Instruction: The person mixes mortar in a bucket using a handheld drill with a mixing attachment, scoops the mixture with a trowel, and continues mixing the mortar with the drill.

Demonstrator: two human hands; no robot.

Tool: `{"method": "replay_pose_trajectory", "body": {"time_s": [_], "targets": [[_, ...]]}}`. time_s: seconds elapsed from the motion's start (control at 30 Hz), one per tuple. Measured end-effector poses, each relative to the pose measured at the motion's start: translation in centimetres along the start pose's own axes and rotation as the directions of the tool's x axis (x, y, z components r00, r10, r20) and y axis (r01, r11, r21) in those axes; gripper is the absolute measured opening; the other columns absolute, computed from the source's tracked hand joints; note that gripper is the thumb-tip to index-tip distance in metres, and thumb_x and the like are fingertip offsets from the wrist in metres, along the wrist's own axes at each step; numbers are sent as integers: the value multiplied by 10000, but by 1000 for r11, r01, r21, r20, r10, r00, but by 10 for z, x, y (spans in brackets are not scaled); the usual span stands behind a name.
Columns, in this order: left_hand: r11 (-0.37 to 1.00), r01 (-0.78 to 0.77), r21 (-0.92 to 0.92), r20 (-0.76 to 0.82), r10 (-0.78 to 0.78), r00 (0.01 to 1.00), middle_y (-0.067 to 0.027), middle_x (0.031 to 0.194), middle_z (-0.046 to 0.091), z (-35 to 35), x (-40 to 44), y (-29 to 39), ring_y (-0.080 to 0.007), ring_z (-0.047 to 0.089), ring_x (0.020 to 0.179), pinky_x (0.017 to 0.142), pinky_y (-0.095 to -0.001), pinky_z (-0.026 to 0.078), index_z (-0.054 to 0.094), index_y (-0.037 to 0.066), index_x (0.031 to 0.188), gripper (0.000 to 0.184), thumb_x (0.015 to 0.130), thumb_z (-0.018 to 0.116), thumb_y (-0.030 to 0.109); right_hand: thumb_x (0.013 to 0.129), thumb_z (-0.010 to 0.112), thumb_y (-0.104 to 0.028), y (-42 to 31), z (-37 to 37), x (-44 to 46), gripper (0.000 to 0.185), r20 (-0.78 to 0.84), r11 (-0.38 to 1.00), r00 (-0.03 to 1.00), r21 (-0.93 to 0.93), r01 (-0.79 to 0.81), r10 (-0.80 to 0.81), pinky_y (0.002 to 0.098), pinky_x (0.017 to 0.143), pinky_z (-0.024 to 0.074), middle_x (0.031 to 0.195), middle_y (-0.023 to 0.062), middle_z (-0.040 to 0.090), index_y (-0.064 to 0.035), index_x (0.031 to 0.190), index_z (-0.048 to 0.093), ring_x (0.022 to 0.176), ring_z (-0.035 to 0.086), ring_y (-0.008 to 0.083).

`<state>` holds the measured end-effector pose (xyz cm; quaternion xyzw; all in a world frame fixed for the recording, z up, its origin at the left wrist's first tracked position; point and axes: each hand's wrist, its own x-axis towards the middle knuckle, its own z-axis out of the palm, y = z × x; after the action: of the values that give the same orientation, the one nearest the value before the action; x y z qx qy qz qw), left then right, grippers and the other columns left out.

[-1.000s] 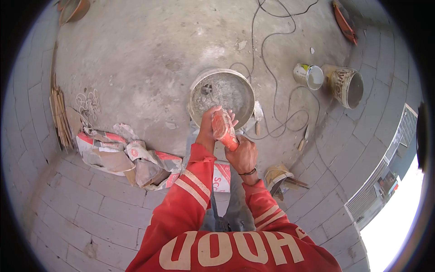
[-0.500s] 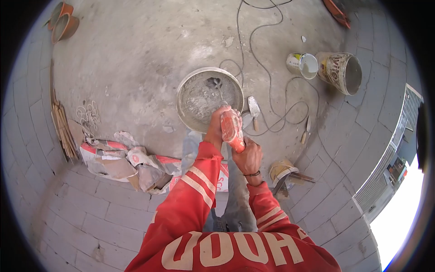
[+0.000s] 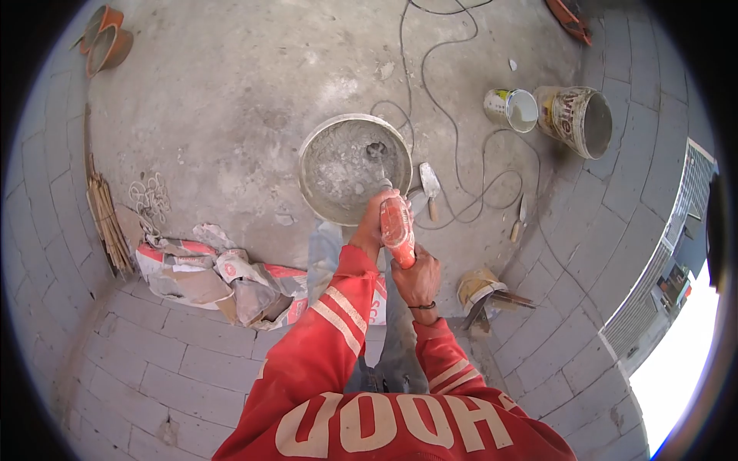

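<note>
Mixing drill [image 3: 397, 230], red and dusty, slants over the near rim of a round tub [image 3: 302, 175], its paddle head [image 3: 376, 150] hard to make out in lumpy grey mortar [image 3: 334, 165]. The left hand [image 3: 373, 219] grips the front, fingers mostly hidden; the right hand [image 3: 417, 279] is wrapped round the rear handle. Stained concrete floor [image 3: 231, 100] meets grey block walls [image 3: 649, 207], cut off by dark corners

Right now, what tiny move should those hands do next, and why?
Maybe sweep the paddle left through the lumpy grey mix: it sits right of centre in the tub, and the left hand and right hand both grip the red power tool.
</note>
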<state>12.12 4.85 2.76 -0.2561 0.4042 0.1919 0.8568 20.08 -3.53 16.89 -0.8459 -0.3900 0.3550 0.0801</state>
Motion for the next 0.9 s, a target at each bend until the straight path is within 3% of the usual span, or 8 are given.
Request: {"method": "replay_pose_trajectory", "body": {"time_s": [0.17,0.43,0.53,0.63,0.9], "targets": [[1000,-10,5,-15,10,1000,-119,866,661,0,-17,34,-299,674,735,677,-457,585,622,51,906,291,862,717,322,768,762,-154,-33,13,4,224,10,999,1000,28,16,-16,516,727,558,876,241,735,-17,938,715,823,713,469],[992,-112,-50,32,114,993,-148,865,659,-28,-43,66,-304,667,717,655,-425,577,626,-6,933,367,860,708,344,720,759,-127,-80,37,-5,226,16,996,999,-76,49,-48,506,720,552,854,246,719,-3,897,693,818,701,476],[989,-7,-147,106,23,994,-151,882,656,-39,-50,80,-323,673,755,693,-471,596,605,62,929,245,859,720,267,740,768,-149,-94,45,-8,246,45,992,998,-120,46,-41,515,746,566,887,237,739,-19,943,719,832,717,465],[991,-100,-90,62,106,992,-147,867,658,-41,-59,91,-311,672,728,660,-436,586,631,4,930,350,867,700,341,749,773,-161,-106,54,-12,254,48,991,998,-129,39,-33,519,756,572,901,230,749,-27,960,729,836,724,457],[990,-77,-119,115,90,989,-141,898,661,-61,-69,115,-300,667,737,686,-427,590,632,-14,958,393,869,688,365,738,753,-129,-129,73,-11,251,82,991,993,-99,95,-87,509,750,564,877,258,727,1,949,713,845,711,471]]}}
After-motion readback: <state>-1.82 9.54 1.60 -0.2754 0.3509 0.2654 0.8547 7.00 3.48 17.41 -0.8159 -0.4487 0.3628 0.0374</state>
